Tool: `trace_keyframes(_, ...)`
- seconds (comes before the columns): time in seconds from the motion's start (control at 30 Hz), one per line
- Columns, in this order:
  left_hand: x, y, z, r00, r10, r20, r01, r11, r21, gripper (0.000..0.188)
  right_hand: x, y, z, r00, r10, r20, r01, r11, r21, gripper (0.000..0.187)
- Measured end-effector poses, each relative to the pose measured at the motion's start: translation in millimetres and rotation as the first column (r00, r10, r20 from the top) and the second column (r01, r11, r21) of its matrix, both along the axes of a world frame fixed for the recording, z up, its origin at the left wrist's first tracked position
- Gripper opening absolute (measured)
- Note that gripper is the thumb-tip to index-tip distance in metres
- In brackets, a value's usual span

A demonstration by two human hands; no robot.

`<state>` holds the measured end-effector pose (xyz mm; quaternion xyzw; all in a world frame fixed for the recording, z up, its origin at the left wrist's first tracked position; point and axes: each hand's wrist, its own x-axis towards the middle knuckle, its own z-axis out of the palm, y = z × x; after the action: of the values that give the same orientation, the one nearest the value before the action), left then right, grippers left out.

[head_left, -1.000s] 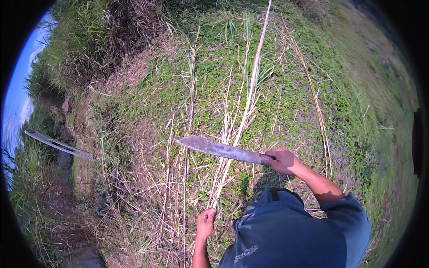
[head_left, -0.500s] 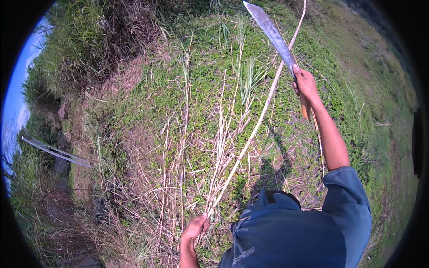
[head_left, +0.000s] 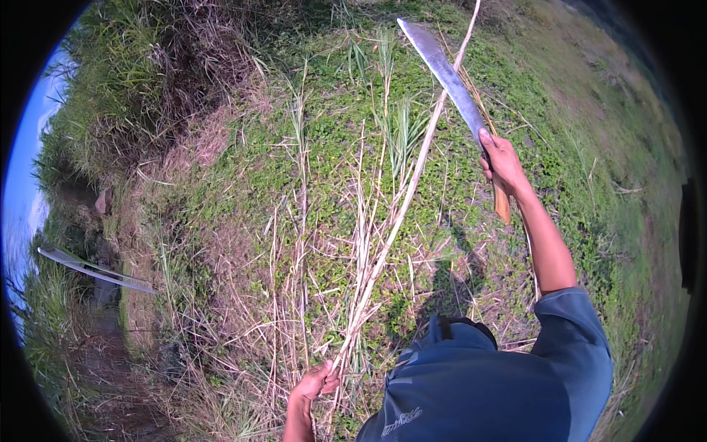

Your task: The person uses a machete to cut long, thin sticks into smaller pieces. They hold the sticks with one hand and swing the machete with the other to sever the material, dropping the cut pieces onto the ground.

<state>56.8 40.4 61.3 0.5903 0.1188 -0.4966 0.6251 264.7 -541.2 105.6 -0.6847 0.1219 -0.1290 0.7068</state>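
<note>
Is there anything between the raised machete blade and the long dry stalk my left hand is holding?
Nothing visible. The machete, gripped in the right hand, sits beside the pale stalk that the left hand holds near its base. Only loose grass blades stand nearby.

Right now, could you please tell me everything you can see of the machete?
The machete has a long, broad, grey metal blade, dull and worn, widening toward a slanted tip, with a pale wooden handle. The right hand grips the handle, whose butt pokes out below the fist. It is raised, blade pointing up and away over the grass, and in the picture it crosses the long dry stalk that the left hand holds.
</note>
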Motion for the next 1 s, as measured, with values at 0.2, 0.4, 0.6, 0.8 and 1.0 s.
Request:
trace_keyframes(0.2, 14.3, -21.7, -17.6, 0.998, -0.043, 0.038, 0.039, 0.994, 0.097, 0.053, -63.9, 93.9, -17.6, 0.743, 0.584, -0.328, -0.647, 0.5, -0.576, 0.051)
trace_keyframes(0.4, 4.7, -15.8, -25.7, 0.889, -0.147, 0.434, -0.009, 0.942, 0.336, 0.057, -48.4, 116.9, -3.4, 0.851, 0.464, -0.244, -0.524, 0.766, -0.373, 0.057)
trace_keyframes(0.6, -25.3, -48.8, -6.8, 0.675, -0.19, 0.713, -0.277, 0.83, 0.483, 0.052, 16.5, 53.1, -15.0, 0.99, 0.035, -0.135, -0.073, 0.956, -0.283, 0.046)
trace_keyframes(0.8, -60.6, -85.6, -13.1, 0.625, -0.292, 0.724, -0.514, 0.544, 0.663, 0.042, -42.2, 118.0, -51.9, 0.868, 0.397, -0.299, -0.489, 0.789, -0.372, 0.048)
trace_keyframes(1.0, -88.5, -106.5, -28.5, 0.343, -0.393, 0.853, -0.783, 0.382, 0.491, 0.035, -62.0, 140.8, -61.6, 0.845, 0.458, -0.277, -0.529, 0.792, -0.305, 0.043)
